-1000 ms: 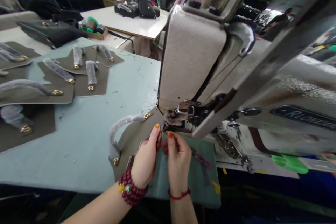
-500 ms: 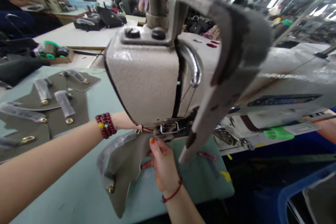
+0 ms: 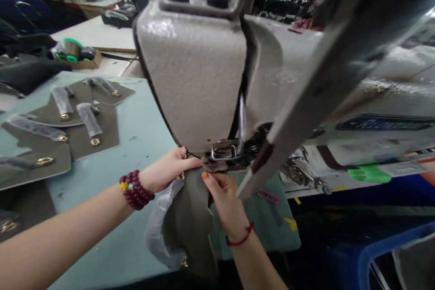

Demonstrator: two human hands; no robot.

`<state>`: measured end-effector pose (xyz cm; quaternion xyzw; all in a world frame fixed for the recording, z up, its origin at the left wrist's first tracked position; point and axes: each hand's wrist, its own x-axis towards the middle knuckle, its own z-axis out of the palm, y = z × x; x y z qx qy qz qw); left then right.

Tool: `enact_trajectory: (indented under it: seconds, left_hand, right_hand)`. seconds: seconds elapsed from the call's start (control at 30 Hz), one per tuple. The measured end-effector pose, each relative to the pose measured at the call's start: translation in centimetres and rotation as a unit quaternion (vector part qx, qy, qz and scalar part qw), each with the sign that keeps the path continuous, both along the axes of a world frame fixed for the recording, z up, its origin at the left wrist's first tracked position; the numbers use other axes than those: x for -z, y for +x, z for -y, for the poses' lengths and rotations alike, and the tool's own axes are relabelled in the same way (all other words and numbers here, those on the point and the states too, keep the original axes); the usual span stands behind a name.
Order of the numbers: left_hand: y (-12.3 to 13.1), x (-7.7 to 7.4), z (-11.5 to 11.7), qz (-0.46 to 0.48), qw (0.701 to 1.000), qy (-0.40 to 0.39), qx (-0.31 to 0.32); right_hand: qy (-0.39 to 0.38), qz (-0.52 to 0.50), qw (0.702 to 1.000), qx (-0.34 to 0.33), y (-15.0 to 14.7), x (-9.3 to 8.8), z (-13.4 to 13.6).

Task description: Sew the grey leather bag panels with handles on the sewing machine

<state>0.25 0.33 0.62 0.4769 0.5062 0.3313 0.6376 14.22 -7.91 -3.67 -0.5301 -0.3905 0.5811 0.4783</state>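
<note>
A grey-brown bag panel hangs over the front of the sewing machine, its top end under the machine head. Along its left side runs a plastic-wrapped handle with gold-coloured metal fittings. My left hand, with a dark red bead bracelet, grips the panel's upper left, thumb pointing at the presser foot area. My right hand pinches the right edge just below the machine head, thumb on top; its other fingers are partly hidden. The needle itself cannot be made out.
Several similar panels with wrapped handles lie on the light green table at left. Thread spools sit in a box behind them. A pink-handled tool lies right of my hand. A blue bin stands at lower right.
My left hand has come out from behind the machine head to the panel's near side. The panel has swung to hang straighter and further right. The camera view has moved closer to the machine.
</note>
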Motion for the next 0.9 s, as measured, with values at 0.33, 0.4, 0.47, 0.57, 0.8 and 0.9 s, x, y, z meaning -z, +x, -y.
enact_trajectory:
  seconds: [0.33, 0.4, 0.47, 0.57, 0.8, 0.9]
  left_hand:
    - [-2.5, 4.1, 3.8, -0.071, 0.987, 0.141, -0.032]
    - [-4.1, 6.2, 6.1, -0.112, 0.967, 0.214, -0.081]
    - [-5.3, 8.2, 8.3, -0.130, 0.969, 0.207, -0.040]
    - [-4.9, 9.6, 10.2, -0.100, 0.985, 0.138, -0.008]
    - [-0.7, 5.3, 10.1, -0.007, 0.989, -0.150, -0.009]
    - [-0.4, 3.9, 10.3, 0.000, 0.977, -0.209, -0.035]
  right_hand:
    - [0.009, 0.074, 0.993, -0.096, 2.9, -2.3, 0.8]
    - [-0.025, 0.057, 0.992, -0.113, 2.9, -1.9, 2.4]
    - [-0.053, 0.028, 0.992, -0.108, 2.5, -1.0, 4.3]
    - [-0.029, 0.036, 0.998, -0.045, 1.1, 0.6, 6.5]
    - [0.008, 0.131, 0.990, 0.044, -0.7, 0.4, 8.2]
    - [0.012, 0.159, 0.986, 0.044, -0.5, -0.5, 8.2]
